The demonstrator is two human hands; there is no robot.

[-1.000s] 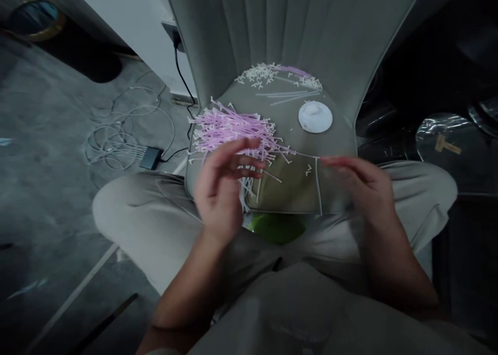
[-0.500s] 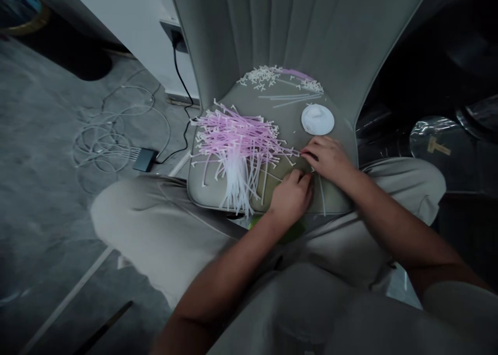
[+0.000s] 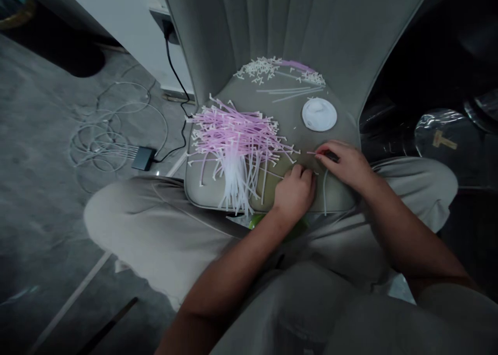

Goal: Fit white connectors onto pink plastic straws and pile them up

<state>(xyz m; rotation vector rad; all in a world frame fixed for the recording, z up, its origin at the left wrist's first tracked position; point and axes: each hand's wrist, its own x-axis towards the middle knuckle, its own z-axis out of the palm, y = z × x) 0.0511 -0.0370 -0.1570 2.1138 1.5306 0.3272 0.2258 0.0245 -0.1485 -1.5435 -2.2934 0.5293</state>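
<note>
My left hand (image 3: 296,190) rests closed at the front of the chair seat. A thin white tube (image 3: 271,174) runs into its left side, and a small white tip shows beyond the fingers; the grip itself is hidden. To the right, my right hand (image 3: 344,160) pinches a short pink tube (image 3: 311,152) between thumb and fingertips. Below that hand a pale tube (image 3: 325,194) hangs toward the seat's front edge. Left of both hands lies a heap of pink tubes (image 3: 237,126) with white T-shaped ends, and a bundle of white tubes (image 3: 233,181) spreads forward from it.
A white round dish (image 3: 319,114) sits on the grey chair seat (image 3: 288,121). Behind are small white T-shaped connectors (image 3: 259,69), pink tubes (image 3: 295,64) and loose pale tubes (image 3: 290,91). Coiled cables and a dark box (image 3: 143,159) lie on the floor.
My right hand has moved slightly right, away from the heap, with the pink tube now showing at its fingertips. My left hand stays nearly in place. The view has shifted slightly.
</note>
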